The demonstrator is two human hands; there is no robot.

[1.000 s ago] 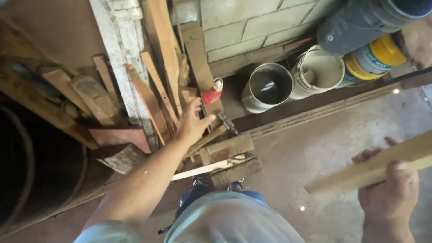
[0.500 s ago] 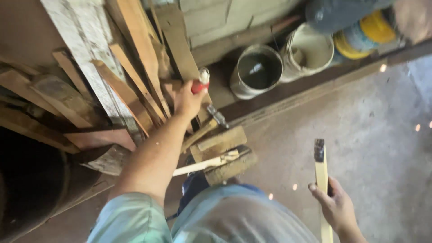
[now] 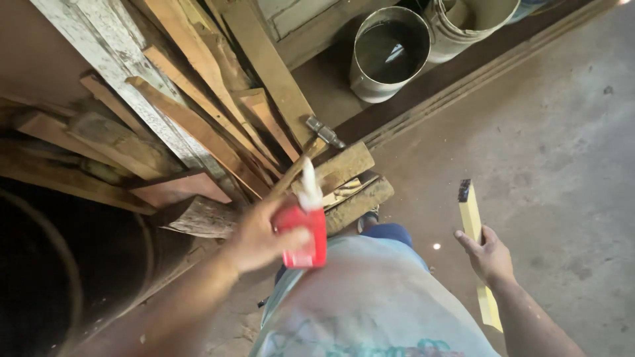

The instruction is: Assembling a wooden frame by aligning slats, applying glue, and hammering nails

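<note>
The left hand [image 3: 261,235] has come back from the leaning planks [image 3: 198,125] and now grips a red bottle with a white nozzle [image 3: 304,228], probably glue, held just before the person's chest. The right hand [image 3: 489,254] is closed around a pale wooden strip [image 3: 475,231], raised nearly upright, its dark tip pointing away. Beyond, a metal bucket [image 3: 387,56] holds dark liquid; a cream bucket [image 3: 469,26] stands beside it. A hammer [image 3: 317,135] rests among the scraps.
</note>
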